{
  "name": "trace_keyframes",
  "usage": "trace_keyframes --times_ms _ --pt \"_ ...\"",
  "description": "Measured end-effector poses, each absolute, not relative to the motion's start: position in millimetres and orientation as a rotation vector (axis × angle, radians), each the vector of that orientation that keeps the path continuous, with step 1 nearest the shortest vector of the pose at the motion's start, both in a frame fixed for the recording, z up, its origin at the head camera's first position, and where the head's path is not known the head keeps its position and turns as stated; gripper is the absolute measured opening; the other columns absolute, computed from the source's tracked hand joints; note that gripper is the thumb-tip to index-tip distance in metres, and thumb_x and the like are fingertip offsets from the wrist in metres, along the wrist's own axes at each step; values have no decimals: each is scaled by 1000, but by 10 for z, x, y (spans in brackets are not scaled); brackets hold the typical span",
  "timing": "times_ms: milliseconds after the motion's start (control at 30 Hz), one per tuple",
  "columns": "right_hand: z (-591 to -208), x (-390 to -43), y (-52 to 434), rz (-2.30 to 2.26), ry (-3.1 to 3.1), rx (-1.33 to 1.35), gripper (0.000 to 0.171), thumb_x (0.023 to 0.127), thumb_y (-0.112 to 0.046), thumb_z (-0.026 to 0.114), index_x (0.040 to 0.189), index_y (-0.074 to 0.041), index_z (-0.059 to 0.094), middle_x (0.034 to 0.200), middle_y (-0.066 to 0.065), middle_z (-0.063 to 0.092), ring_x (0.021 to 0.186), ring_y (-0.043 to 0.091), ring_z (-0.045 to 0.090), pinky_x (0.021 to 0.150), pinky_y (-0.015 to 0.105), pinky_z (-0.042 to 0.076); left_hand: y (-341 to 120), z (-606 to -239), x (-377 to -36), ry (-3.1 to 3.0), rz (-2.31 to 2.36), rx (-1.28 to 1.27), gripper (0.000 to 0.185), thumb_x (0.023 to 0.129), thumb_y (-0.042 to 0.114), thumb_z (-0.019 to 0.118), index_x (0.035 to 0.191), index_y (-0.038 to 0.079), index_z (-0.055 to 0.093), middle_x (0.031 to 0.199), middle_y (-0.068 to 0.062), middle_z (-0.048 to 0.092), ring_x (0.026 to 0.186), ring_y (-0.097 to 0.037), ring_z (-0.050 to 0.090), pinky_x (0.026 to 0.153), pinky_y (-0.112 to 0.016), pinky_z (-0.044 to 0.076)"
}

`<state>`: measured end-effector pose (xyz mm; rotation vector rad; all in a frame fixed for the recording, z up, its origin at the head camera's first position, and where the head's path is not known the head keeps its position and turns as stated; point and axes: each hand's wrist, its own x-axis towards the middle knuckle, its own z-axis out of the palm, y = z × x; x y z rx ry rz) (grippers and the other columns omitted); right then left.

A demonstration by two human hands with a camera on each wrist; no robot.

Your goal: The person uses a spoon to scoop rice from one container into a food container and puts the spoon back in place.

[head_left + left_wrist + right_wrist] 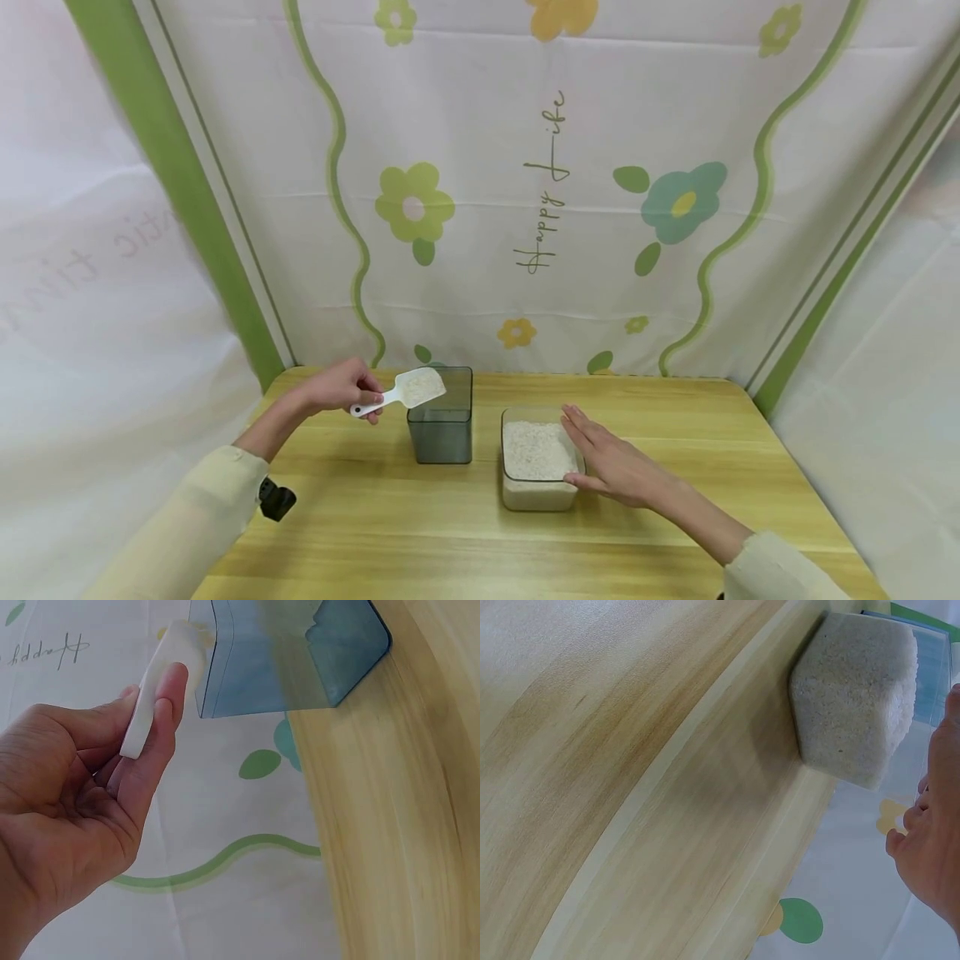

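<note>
right hand [611, 467] fingers straight against rice box [536, 492]; left hand [341, 387] pinches scoop [408, 390]; backdrop [547, 179] reads "happy life".

Soft, even light fills everything I see, bright with no glare. My right hand [611, 467] drops only a faint shadow on the table [637, 542]. From the head view, straight lines bow outward near the frame's edges, and the far left looks smeared. At my left wrist, the scoop [161, 682] and the tinted box [300, 652] blur slightly.
</note>
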<state>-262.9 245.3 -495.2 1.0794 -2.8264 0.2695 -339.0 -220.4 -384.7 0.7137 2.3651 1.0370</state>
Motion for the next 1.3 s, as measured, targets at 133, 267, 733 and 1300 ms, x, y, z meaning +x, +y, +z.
trace_keyframes --times_ms 133,267,733,1300 --pt "-4951 -2628 2451 257 -2831 1083 86 99 -55 51 155 5 24 166 19 16 151 35 24 113 49 39 -2169 -3840 -3388 2427 971 719 22 97 2 58 83 -2 74 73 -12 73 61 -11 64 52 -21 44" --pt "-4949 -2627 2446 243 -2821 1087 86 99 -55 52 155 5 25 165 19 16 151 36 25 113 49 38 -2134 -3823 -3386 2481 910 715 22 96 1 59 82 0 75 72 -10 73 60 -10 64 51 -21 44" --pt "-4957 -2613 2449 242 -2821 1075 86 99 -56 50 156 3 23 166 18 16 151 35 25 113 48 39 -2030 -3767 -3368 2644 699 775 21 95 1 61 79 5 75 68 -3 73 57 -9 64 53 -25 45" --pt "-4930 -2618 2438 256 -2841 1067 86 99 -54 51 156 2 22 166 17 15 152 34 24 113 48 38 -1802 -3708 -3250 2891 336 894 24 91 0 67 70 9 72 63 0 66 52 -5 52 51 -20 47"
